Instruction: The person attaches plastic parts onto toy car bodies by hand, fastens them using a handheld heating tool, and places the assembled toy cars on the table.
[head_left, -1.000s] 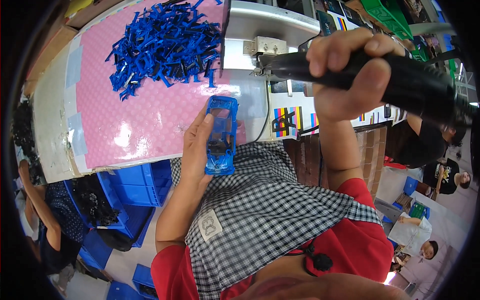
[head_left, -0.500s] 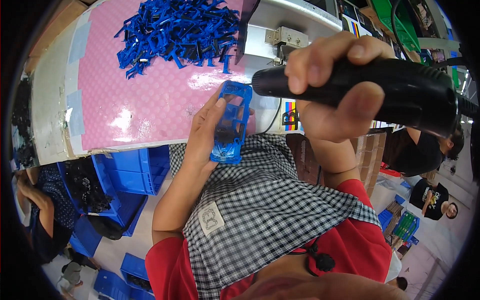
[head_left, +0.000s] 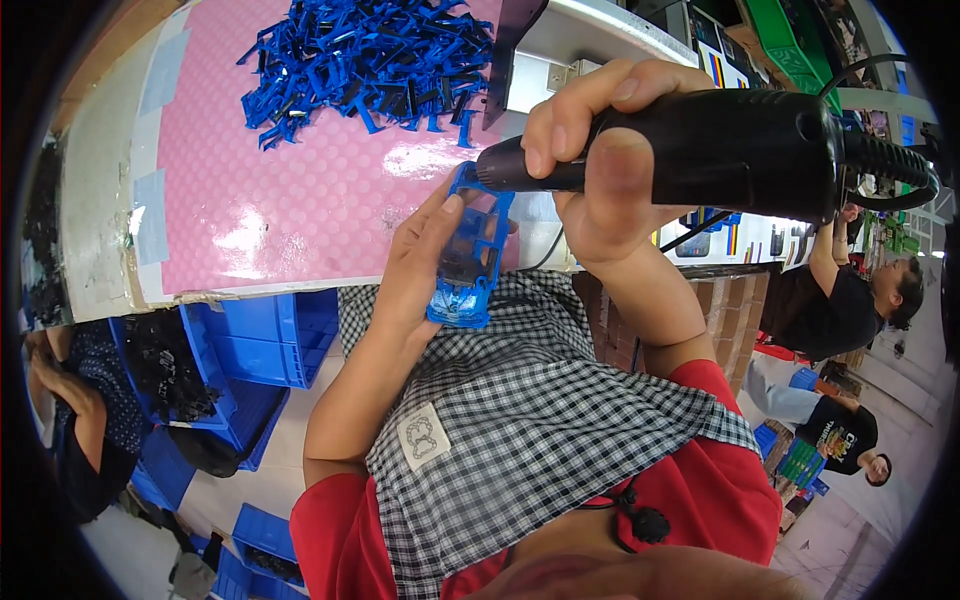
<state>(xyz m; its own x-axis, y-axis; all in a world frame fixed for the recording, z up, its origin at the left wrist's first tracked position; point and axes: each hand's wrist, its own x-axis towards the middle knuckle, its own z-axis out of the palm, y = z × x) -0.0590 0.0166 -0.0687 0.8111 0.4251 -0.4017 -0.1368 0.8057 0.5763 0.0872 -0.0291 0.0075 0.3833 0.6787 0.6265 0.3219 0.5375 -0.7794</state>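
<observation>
My left hand (head_left: 408, 262) is closed around a shiny blue plastic frame (head_left: 462, 303), a long, hollow part with cut-outs, held tilted near the table's front edge. My right hand (head_left: 612, 185) wraps around a thick black corded power tool (head_left: 745, 150). The tool's ribbed nose is at the top end of the frame, and its working tip is hidden there. A heap of small blue plastic pieces (head_left: 365, 65), some with black parts, lies on the pink mat (head_left: 290, 200) beyond my left hand.
A metal fixture (head_left: 600, 40) stands behind the tool. Blue crates (head_left: 255, 345) sit below the table at left, one with black parts. Other people are at work on both sides, including a person in black (head_left: 850, 300) at right. The tool's cable (head_left: 910, 195) runs off right.
My right hand has brought the tool left and inward, so its nose now overlaps the frame's top end. The frame has turned slightly in my left hand.
</observation>
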